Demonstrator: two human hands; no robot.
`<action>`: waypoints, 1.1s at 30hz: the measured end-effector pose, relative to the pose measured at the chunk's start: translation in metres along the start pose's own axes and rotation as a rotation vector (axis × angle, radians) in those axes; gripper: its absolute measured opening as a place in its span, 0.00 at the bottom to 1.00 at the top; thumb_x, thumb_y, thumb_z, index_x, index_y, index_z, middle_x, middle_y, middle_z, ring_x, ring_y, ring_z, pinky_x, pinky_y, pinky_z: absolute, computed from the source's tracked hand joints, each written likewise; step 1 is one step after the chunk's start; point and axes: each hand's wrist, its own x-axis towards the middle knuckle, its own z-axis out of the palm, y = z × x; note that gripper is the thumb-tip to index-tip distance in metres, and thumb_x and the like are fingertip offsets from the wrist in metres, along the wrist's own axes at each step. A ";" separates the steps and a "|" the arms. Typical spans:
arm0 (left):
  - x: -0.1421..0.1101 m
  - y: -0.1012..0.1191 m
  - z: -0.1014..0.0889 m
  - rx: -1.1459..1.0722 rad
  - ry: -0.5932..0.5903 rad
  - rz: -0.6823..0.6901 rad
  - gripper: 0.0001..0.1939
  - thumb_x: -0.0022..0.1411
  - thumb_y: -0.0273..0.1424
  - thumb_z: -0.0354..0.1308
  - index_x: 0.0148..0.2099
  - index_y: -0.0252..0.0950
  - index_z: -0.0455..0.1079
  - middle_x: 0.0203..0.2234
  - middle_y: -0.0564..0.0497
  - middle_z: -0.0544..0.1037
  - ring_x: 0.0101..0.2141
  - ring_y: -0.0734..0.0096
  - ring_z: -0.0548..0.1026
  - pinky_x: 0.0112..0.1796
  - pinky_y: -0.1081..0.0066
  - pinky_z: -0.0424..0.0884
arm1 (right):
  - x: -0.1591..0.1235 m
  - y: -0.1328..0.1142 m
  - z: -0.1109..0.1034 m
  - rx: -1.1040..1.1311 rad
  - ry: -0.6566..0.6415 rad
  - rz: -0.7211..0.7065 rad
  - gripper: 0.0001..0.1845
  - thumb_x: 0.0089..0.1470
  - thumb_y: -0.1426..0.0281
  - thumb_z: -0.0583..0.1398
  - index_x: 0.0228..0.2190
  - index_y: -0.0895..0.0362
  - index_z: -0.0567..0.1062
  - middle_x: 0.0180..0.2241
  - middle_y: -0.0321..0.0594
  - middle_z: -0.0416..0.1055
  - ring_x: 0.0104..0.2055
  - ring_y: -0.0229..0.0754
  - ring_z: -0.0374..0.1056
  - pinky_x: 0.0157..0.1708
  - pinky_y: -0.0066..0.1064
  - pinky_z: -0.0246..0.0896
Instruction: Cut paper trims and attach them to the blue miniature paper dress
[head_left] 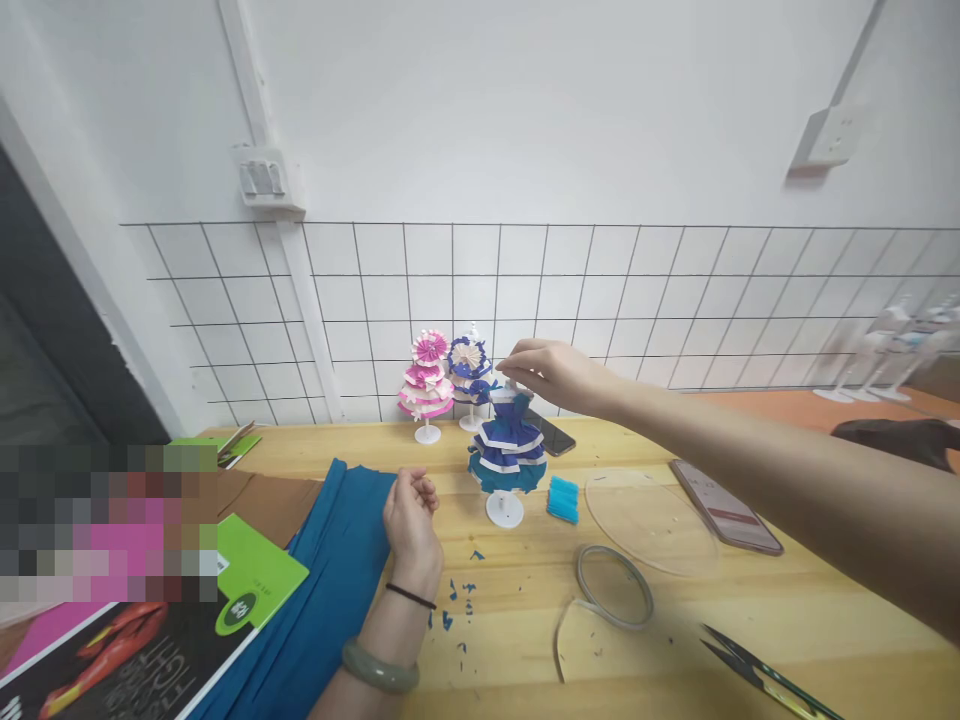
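A miniature dress form (508,440) wearing a tiered blue, white and teal paper dress stands upright on a round white base. My right hand (551,368) reaches over it from the right, its fingers closed around the top of the form. My left hand (412,510) rests on the table to the left of the base, fingers curled inward with nothing visible in them. Beside that hand lies folded blue crepe paper (341,530). A small bright blue folded piece (563,499) sits just right of the base.
Pink (427,385) and dark blue (470,375) dressed forms stand behind. A roll of tape (615,587), scissors (757,670) and a phone (726,506) lie to the right. Blue paper scraps (448,619) dot the table. Printed packs (255,580) lie left.
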 end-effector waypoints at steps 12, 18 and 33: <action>-0.003 -0.009 -0.005 0.038 -0.040 -0.021 0.20 0.50 0.43 0.52 0.34 0.30 0.70 0.14 0.56 0.66 0.17 0.79 0.63 0.20 0.76 0.56 | -0.004 -0.007 0.004 0.014 0.025 0.017 0.16 0.55 0.72 0.50 0.43 0.55 0.72 0.34 0.44 0.70 0.33 0.43 0.67 0.32 0.31 0.60; -0.001 -0.010 -0.007 0.045 -0.036 -0.018 0.20 0.50 0.44 0.52 0.34 0.30 0.70 0.14 0.56 0.66 0.16 0.79 0.63 0.20 0.77 0.56 | -0.004 -0.009 0.007 0.039 0.035 0.024 0.17 0.55 0.72 0.50 0.44 0.54 0.71 0.37 0.45 0.69 0.35 0.43 0.67 0.35 0.33 0.62; 0.003 -0.010 -0.009 0.065 -0.028 -0.014 0.21 0.49 0.44 0.53 0.34 0.29 0.69 0.14 0.56 0.66 0.16 0.79 0.63 0.19 0.77 0.55 | -0.014 -0.017 -0.001 0.052 0.128 0.025 0.21 0.55 0.68 0.53 0.51 0.51 0.62 0.47 0.45 0.61 0.47 0.46 0.61 0.46 0.39 0.59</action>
